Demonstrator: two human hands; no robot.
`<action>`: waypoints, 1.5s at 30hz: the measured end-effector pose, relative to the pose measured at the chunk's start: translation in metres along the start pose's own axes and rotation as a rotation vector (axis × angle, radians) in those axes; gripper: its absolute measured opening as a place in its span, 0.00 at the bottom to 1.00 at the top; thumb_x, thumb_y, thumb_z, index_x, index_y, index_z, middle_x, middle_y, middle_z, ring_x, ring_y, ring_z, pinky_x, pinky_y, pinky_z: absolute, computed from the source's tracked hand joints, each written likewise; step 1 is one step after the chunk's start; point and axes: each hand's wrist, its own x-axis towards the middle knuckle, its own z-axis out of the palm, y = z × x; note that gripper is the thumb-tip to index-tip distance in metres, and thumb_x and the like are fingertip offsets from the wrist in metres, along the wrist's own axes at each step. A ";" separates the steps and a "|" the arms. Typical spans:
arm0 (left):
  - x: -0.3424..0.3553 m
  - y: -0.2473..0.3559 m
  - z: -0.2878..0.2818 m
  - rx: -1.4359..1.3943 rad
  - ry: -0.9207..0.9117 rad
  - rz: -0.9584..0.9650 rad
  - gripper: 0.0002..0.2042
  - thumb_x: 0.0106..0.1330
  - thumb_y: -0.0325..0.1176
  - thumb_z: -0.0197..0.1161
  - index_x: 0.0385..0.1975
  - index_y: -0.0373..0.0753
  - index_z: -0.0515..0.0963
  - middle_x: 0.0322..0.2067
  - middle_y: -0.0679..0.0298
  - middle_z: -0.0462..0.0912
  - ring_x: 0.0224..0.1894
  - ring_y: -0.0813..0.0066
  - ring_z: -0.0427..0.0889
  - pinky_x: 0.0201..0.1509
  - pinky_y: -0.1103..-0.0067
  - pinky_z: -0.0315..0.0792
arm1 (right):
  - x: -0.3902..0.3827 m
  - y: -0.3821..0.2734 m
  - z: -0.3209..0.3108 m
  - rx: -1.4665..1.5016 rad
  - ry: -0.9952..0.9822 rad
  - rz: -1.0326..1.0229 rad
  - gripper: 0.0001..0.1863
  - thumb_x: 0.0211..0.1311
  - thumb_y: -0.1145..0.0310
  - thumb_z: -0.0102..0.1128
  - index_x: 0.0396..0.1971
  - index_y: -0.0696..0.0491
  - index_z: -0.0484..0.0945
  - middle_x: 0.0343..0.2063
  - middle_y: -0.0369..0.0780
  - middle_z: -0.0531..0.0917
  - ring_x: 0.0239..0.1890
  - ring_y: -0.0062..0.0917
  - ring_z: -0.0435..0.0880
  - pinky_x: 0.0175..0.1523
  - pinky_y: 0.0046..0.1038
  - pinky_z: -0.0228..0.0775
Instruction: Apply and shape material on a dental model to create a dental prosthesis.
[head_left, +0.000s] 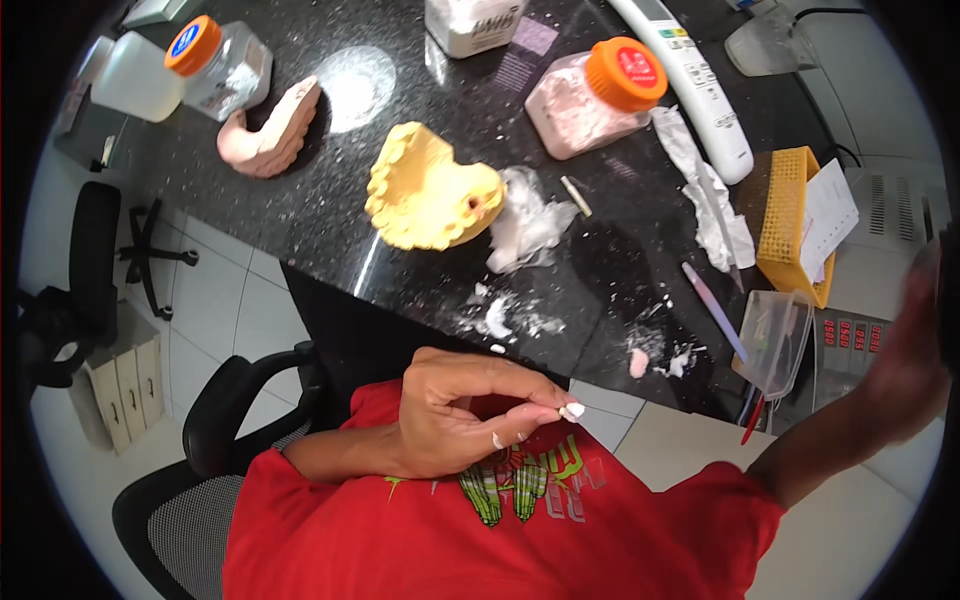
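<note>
My left hand [465, 405] is in front of my chest, thumb and fingertips pinched on a small white tooth-like piece [572, 411]. My right hand [905, 370] reaches out to the far right edge, beside a dark object [948, 300] cut off by the rim. Motion blurs its fingers, so their grip does not show. On the black counter ahead lies a yellow dental cast [425, 195] with a tooth row. Touching its right side is a crumpled clear-white wad [530, 222]. White shavings [497, 315] and a small pink lump [638, 362] lie near the counter's front edge.
Orange-lidded jars [575, 115] and a pink dental cast [275, 135] stand farther back. To the right are a long white device [690, 90], crumpled tissue [690, 180], a purple-handled knife [715, 310], a yellow basket [785, 225] and a clear plastic box [778, 340].
</note>
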 end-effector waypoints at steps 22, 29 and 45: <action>-0.012 -0.005 0.015 -0.043 0.085 0.016 0.05 0.57 0.14 0.59 0.33 0.25 0.77 0.33 0.49 0.82 0.39 0.67 0.83 0.46 0.77 0.77 | -0.179 0.010 0.015 0.315 0.054 0.338 0.07 0.52 0.74 0.59 0.28 0.59 0.71 0.22 0.43 0.74 0.19 0.16 0.70 0.23 0.14 0.63; -0.011 -0.005 0.030 0.138 0.162 -0.008 0.05 0.61 0.27 0.61 0.31 0.32 0.74 0.27 0.55 0.81 0.33 0.66 0.83 0.42 0.68 0.79 | -0.185 0.017 0.011 0.273 -0.010 0.373 0.07 0.50 0.76 0.61 0.28 0.58 0.72 0.21 0.40 0.75 0.20 0.16 0.70 0.25 0.14 0.60; -0.012 -0.008 0.031 0.197 0.180 -0.016 0.04 0.61 0.24 0.60 0.31 0.31 0.72 0.26 0.58 0.79 0.30 0.70 0.83 0.41 0.67 0.80 | -0.186 0.020 0.011 0.208 0.017 0.293 0.12 0.56 0.65 0.58 0.26 0.57 0.68 0.20 0.38 0.67 0.15 0.14 0.62 0.19 0.12 0.55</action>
